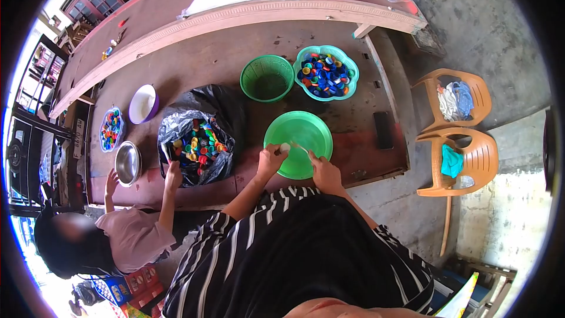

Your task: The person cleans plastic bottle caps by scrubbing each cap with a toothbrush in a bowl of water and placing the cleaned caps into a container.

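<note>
Green basin (312, 132): landmark; set on the brown table (194, 41) at the near edge.
Left hand (269, 159): over the near-left rim of the green basin; fingers pinched closed on a pale piece (285, 147).
Pale piece: above the left side of the green basin; small, roundish outline; long axis not determinable.
Right hand (325, 174): at the near-right rim of the green basin; closed around a thin tool (302, 148).
Thin tool: above the green basin; long axis slanting from right hand, forward and left; tip directed toward the pale piece, close by; contact cannot be confirmed.
Turquoise bowl (354, 75): beyond the green basin, slightly right; filled with mostly blue caps (323, 75).
Dark green colander (266, 79): beyond the green basin, slightly left.
Black bag (203, 97): left of the green basin; open, showing multicoloured caps (203, 147).
Co-worker's hand (172, 176): left of the green basin, at the black bag's near-left edge.
</note>
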Tool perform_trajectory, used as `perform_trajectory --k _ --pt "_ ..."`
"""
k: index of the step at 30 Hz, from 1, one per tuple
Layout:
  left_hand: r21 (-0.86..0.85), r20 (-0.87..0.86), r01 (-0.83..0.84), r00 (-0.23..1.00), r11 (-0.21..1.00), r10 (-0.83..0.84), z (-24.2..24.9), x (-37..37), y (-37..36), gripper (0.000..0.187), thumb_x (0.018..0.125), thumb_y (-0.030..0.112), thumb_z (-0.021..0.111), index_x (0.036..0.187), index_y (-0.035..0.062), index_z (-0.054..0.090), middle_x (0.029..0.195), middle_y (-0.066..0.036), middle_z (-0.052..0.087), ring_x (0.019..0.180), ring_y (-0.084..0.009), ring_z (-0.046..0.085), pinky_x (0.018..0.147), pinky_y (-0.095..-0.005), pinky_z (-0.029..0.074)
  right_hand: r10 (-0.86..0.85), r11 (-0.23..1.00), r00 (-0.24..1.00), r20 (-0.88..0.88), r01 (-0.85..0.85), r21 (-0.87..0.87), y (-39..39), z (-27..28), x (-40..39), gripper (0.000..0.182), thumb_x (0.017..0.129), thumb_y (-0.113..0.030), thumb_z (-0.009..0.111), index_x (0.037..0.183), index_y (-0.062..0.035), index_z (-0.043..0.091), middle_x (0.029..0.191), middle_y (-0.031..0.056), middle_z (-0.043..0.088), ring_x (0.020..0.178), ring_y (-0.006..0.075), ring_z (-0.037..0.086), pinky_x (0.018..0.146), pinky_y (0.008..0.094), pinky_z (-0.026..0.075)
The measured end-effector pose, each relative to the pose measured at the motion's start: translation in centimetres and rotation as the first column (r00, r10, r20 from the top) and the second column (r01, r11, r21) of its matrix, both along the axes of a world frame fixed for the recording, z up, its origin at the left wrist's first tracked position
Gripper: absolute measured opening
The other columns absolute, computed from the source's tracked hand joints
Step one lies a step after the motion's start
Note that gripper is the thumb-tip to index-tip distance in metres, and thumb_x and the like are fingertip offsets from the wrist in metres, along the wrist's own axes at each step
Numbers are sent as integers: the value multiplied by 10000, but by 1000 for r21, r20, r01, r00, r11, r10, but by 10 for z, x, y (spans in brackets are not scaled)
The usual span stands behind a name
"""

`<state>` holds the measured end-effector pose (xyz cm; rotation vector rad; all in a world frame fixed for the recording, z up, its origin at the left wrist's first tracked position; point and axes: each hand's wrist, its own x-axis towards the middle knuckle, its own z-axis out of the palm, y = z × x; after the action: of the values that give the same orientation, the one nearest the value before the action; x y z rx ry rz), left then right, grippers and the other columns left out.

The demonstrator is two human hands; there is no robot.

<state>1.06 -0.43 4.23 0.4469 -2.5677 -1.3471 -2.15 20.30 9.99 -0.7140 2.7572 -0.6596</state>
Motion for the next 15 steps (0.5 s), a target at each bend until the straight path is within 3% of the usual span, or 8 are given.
perform_trajectory --k 3,4,9,13,15 --pt "-44 -100 -1 995 999 -4 -6 -3 1 253 695 167 727 844 -23 652 829 -191 626 671 -281 639 625 -360 509 52 985 998 -21 -55 -161 1 11 3 468 879 -144 518 1334 -240 478 911 133 594 767 371 611 647 465 487" --pt "-63 -151 1 989 998 -11 -9 -1 0 233 686 159 723 820 -19 655 832 -202 616 659 -300 629 617 -369 505 60 988 998 7 -58 -141 1 7 5 467 879 -145 518 1334 -241 478 912 131 596 770 368 612 650 462 488" --pt "75 -81 37 996 997 -31 -1 -5 2 292 709 127 708 954 -12 632 900 -192 633 718 -286 655 653 -350 529 14 998 1000 -7 -14 -58 2 1 0 451 883 -143 512 1323 -239 492 922 128 602 783 359 614 666 451 494" --pt "141 -8 42 999 989 -41 8 -3 0 409 743 103 688 1127 0 591 965 -184 653 799 -240 679 698 -317 541 116 986 993 15 -113 -121 -4 -1 -2 424 869 -135 511 1286 -211 532 914 140 601 760 350 621 641 448 502" --pt "326 80 -24 997 945 -3 -7 -4 -1 421 764 106 685 1159 1 589 974 -168 663 808 -202 675 702 -299 535 134 989 990 -37 -136 -63 -5 -16 -18 408 860 -133 498 1264 -153 552 918 160 601 721 336 633 602 442 509"
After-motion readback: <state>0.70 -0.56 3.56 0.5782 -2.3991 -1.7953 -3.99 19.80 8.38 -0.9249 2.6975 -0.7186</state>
